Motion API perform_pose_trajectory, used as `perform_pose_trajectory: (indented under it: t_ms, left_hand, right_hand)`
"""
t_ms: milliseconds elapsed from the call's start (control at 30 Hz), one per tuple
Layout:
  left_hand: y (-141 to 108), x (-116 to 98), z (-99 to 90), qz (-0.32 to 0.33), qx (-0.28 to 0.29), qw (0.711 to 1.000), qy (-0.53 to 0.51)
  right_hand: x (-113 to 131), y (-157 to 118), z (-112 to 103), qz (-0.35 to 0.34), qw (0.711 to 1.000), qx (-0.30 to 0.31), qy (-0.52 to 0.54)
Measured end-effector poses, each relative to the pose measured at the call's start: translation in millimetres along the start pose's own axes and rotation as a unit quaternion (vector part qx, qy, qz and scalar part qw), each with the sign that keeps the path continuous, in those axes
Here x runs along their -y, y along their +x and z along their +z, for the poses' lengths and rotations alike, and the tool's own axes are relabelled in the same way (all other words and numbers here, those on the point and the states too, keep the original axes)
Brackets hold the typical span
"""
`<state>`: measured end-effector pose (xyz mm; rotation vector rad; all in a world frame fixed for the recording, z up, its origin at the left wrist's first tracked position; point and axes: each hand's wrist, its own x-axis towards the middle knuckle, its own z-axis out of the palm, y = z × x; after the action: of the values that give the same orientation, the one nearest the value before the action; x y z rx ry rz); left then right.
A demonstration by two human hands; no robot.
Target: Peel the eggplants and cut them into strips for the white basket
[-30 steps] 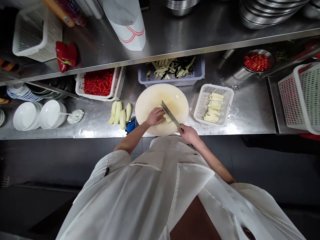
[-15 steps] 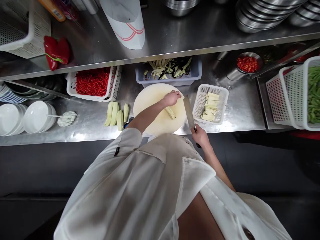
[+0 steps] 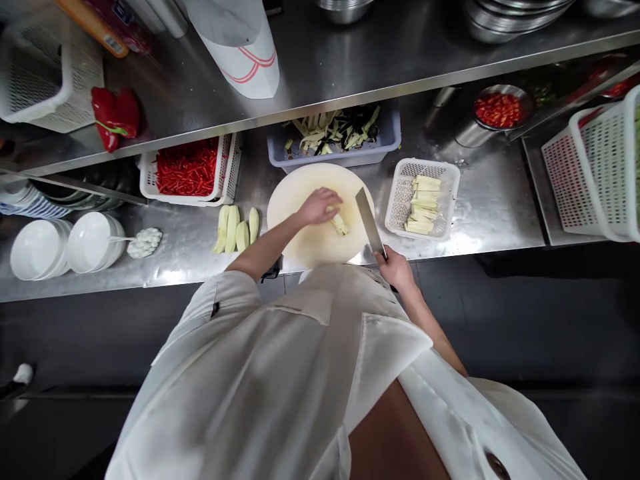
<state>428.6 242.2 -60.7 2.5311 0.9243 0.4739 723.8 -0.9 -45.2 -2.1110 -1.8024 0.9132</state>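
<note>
A round cream cutting board (image 3: 300, 240) lies on the steel counter. On it rests a pale peeled vegetable piece (image 3: 341, 225), partly hidden under my left hand (image 3: 321, 205); the fingers are bent over its upper end, and whether they grip it is unclear. My right hand (image 3: 395, 268) is closed round the handle of a cleaver (image 3: 369, 221), whose blade lies over the board's right edge. Right of the board, a white basket (image 3: 453, 200) holds cut pale strips (image 3: 423, 208). Several whole peeled vegetables (image 3: 231, 228) lie left of the board.
A bluish tub (image 3: 350, 160) of peelings stands behind the board, under a steel shelf edge (image 3: 310, 109). A basket of red chillies (image 3: 187, 170) and white bowls (image 3: 93, 243) are at left. A metal pot of chopped red peppers (image 3: 497, 111) stands back right.
My left hand has moved left and slightly down, toward the near part of the board. The cleaver has shifted slightly left with my right hand. The camera view has turned a little.
</note>
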Motion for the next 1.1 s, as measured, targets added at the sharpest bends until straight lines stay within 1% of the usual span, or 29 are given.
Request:
perform_pose_trajectory:
  t_ms: [33, 100, 167, 233, 300, 400, 533, 633, 800, 900, 1000, 1100]
  left_hand:
    - [-25, -8, 11.8, -0.004, 0.004, 1.000, 0.004]
    - [-65, -18, 29.7, -0.022, -0.028, 0.999, 0.002]
    - [-89, -20, 39.4, -0.029, -0.064, 0.998, -0.006]
    - [-100, -16, 44.0, -0.019, -0.082, 0.996, -0.008]
    - [-102, -12, 47.0, -0.013, -0.091, 0.996, -0.004]
    - [-102, -8, 51.8, -0.008, -0.104, 0.995, -0.005]
    - [-102, -7, 56.6, -0.008, -0.122, 0.992, -0.021]
    - [-103, -5, 56.7, -0.007, -0.124, 0.992, -0.029]
    - [-102, -1, 55.0, 0.000, -0.126, 0.992, -0.027]
    - [-102, 0, 55.5, 0.004, -0.129, 0.991, -0.025]
    - [-102, 3, 56.7, 0.007, -0.129, 0.991, -0.024]
    - [-101, 4, 56.6, 0.009, -0.130, 0.991, -0.018]
  right_hand:
    - [5, 1, -2, -0.010, 1.000, 0.018, -0.004]
    - [18, 1, -4, -0.030, 0.998, 0.055, -0.015]
    - [34, 1, -4, -0.055, 0.994, 0.094, -0.033]
    - [50, 1, -6, -0.075, 0.988, 0.116, -0.065]
    - [64, 0, -8, -0.083, 0.984, 0.123, -0.101]
    - [79, -2, -17, -0.080, 0.981, 0.118, -0.133]
    - [95, -3, -25, -0.082, 0.977, 0.129, -0.146]
    - [103, -2, -25, -0.079, 0.975, 0.134, -0.161]
    - [111, 6, -20, -0.076, 0.969, 0.137, -0.189]
    - [111, 13, -15, -0.089, 0.967, 0.148, -0.185]
    - [113, 25, -1, -0.102, 0.968, 0.146, -0.177]
    - [121, 42, 18, -0.093, 0.971, 0.136, -0.175]
